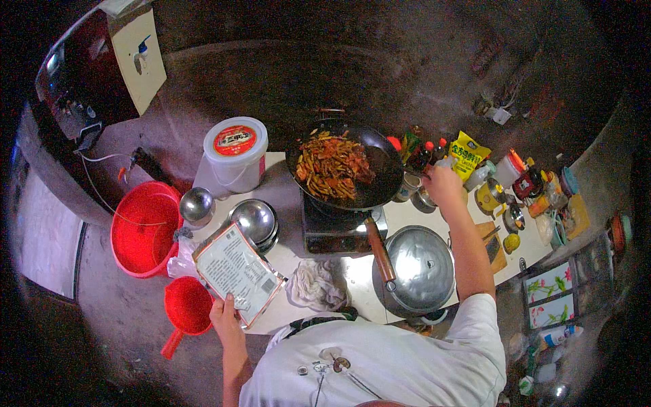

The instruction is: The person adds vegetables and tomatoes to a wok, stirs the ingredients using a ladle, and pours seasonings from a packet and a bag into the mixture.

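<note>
My left hand [228, 319] grips the lower edge of a flat foil packet [236, 269] that bears printed text and a barcode. My right hand [441, 182] reaches past the right side of a black wok [384, 173], among the seasoning bottles. Its fingers are curled near a dark thin shape, and what they hold cannot be made out. Reddish-brown cooked strips of food [333, 165] lie mostly in the left part of the wok. The wok stands on a black cooktop [333, 236], its wooden handle [380, 252] pointing towards me. Right of my hand stands a yellow seasoning bag [469, 155].
A lidded white bucket [235, 157], steel bowls [254, 221], a crumpled cloth [316, 286] and a round metal lid [419, 269] surround the cooktop. Red basin [142, 229] and red ladle [188, 308] are at left. Jars [489, 196] and a cutting board [496, 244] crowd the right.
</note>
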Motion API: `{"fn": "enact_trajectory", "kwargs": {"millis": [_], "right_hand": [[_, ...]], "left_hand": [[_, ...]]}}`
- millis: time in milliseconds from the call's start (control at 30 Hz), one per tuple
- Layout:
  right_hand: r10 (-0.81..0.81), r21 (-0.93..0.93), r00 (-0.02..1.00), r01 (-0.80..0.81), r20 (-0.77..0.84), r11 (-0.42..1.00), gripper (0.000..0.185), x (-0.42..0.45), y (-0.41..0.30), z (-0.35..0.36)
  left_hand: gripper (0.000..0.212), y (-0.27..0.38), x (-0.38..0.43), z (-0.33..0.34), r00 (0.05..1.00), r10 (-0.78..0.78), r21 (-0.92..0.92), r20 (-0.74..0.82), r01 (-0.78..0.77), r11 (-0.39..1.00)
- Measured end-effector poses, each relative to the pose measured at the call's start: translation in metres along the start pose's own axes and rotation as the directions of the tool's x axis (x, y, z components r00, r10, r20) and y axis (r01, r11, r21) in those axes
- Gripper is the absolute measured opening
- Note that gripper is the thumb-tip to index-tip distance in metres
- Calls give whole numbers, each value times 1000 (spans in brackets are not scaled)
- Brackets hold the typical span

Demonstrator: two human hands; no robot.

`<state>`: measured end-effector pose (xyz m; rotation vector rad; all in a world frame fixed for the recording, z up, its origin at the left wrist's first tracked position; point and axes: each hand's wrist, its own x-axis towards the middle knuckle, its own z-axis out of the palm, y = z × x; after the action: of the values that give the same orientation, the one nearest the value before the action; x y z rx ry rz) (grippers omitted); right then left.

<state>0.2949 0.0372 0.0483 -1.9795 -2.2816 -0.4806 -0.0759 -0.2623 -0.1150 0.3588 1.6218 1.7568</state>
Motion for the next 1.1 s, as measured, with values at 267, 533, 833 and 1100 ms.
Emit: {"fn": "enact_trajectory", "kwargs": {"millis": [267, 533, 833, 1100], "right_hand": [[24, 702, 863, -428, 505, 569, 32, 32, -19, 108], [-69, 779, 938, -238, 338, 580, 28, 9, -32, 91], [-152, 318, 988, 152, -22, 936, 23, -38, -48, -48], [-261, -81, 962, 268, 84, 960, 15, -23, -60, -26]], "left_hand": [[19, -2, 1, 6, 1000, -10, 13, -27, 11, 1000], [23, 0, -1, 3, 997, 24, 55, -72, -20, 998], [16, 3, -2, 7, 999, 18, -63, -35, -20, 998], [14, 2, 3, 9, 999, 32, -37, -41, -34, 999]]}}
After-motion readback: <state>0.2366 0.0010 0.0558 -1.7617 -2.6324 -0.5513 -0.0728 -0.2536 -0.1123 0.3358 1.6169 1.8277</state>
